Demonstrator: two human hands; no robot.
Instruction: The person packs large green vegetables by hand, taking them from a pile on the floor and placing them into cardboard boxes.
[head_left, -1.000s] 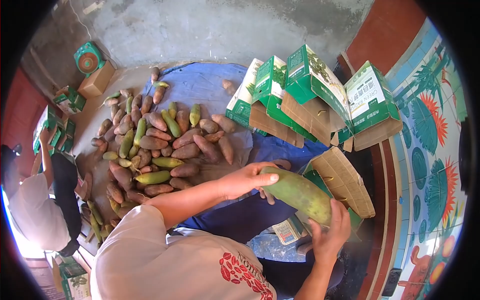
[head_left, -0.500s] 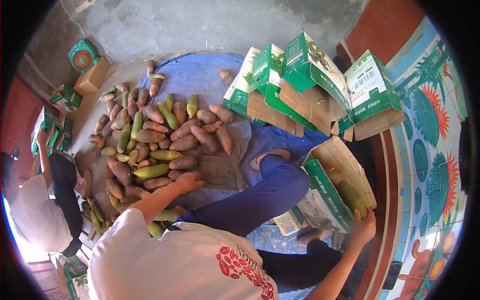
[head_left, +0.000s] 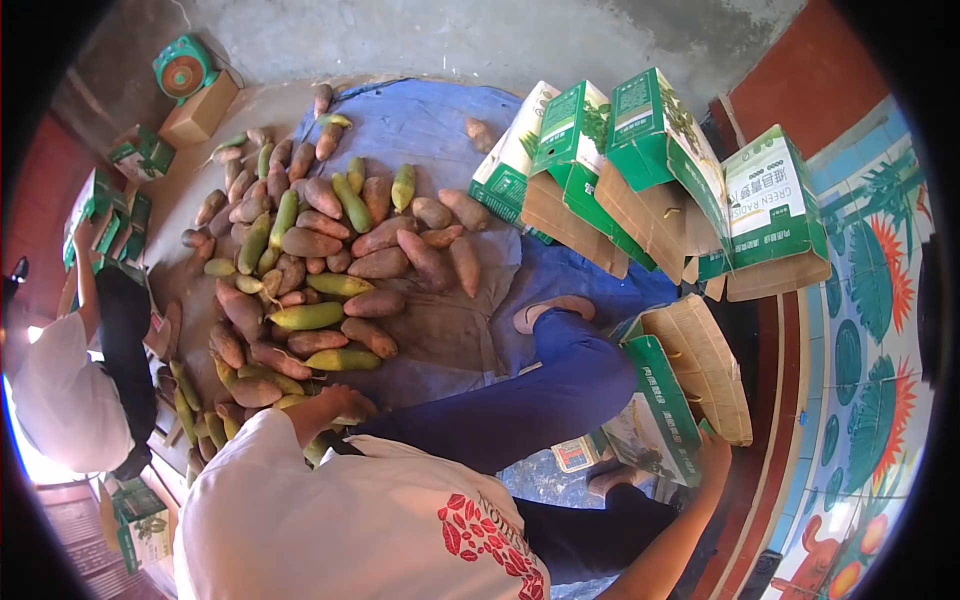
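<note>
The left hand [head_left: 345, 402] reaches by the vegetables [head_left: 308, 317], the right hand [head_left: 714, 458] at the box [head_left: 655, 400] (I cannot tell either grip).

A person's left hand [head_left: 347, 402] dips into radishes [head_left: 307, 317] heaped on a blue sheet [head_left: 425, 125], the right hand [head_left: 713, 457] at an open box [head_left: 662, 395] (a co-worker [head_left: 72, 400] sits far left).

Fan [head_left: 183, 74]: I see it on a carton [head_left: 203, 112]
Tiled wall [head_left: 817, 345]: painted plants [head_left: 868, 280]
Person [head_left: 72, 395]: white top, left in my view
</note>
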